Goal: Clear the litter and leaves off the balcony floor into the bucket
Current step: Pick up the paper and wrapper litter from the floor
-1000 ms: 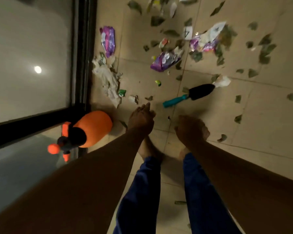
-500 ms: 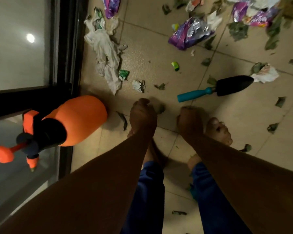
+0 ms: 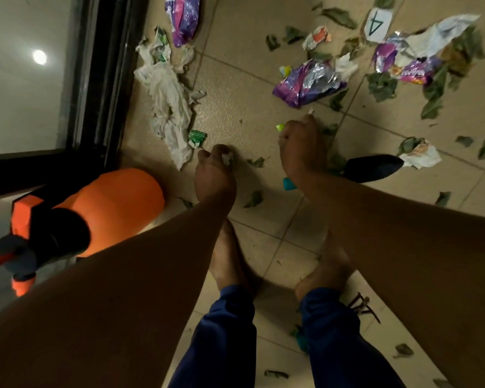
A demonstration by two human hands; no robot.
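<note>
Fingers of left hand [image 3: 214, 175] pinch white scrap [image 3: 226, 159]; right hand [image 3: 301, 147] curled over leaves [image 3: 331, 161].

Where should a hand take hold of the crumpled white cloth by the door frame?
Best guess: pinch the bunched middle of the white cloth from above. It lies flat and strung out beside the door frame, so the open floor side gives clearer access.

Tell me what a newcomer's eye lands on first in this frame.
The orange sprayer by the black door frame at lower left stands out. Next come the crumpled purple wrapper and the leaves strewn across the upper floor tiles. At centre, the left hand pinches a small white scrap.
</note>
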